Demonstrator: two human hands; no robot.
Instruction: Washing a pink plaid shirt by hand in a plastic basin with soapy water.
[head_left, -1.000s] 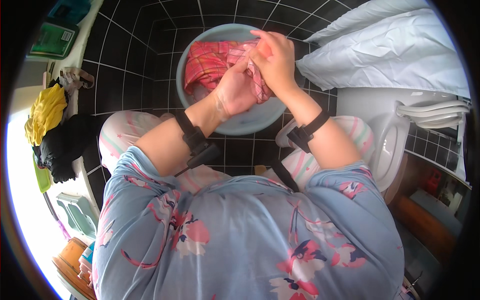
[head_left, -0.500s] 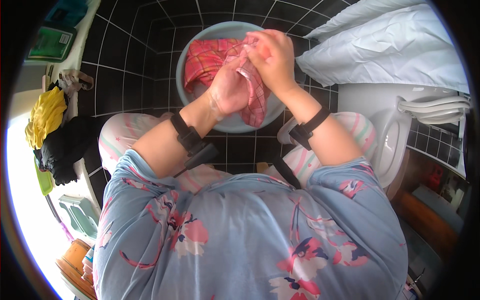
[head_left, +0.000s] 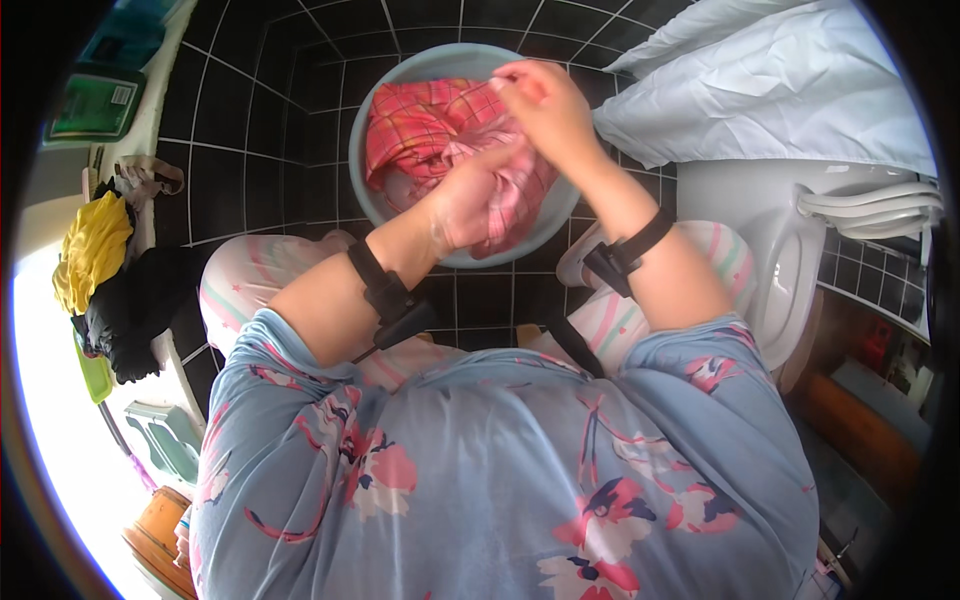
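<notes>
A red and pink plaid cloth (head_left: 425,120) lies bunched in a round, pale blue-grey basin (head_left: 366,190). My left hand (head_left: 472,203) is closed around a pink fold of it at the near side of the basin. Over the right half of the basin, my right hand (head_left: 550,112) has its fingers curled in at the cloth's upper edge. Motion blurs both hands a little, and the cloth partly hides the left fingers. Whitish suds or water show inside the basin beside the cloth. Each forearm wears a black strap with a small dark block.
Dark tiles (head_left: 482,300) surround the basin, which sits between my knees. At right hang a white curtain (head_left: 770,90) and a white toilet (head_left: 785,290). Along the left ledge are a green container (head_left: 95,105), a yellow cloth (head_left: 95,245) and black fabric (head_left: 130,310).
My left hand has shifted slightly right, and the pink fold that hung down from the hands is now bunched up around it. The right hand stays in nearly the same place.
</notes>
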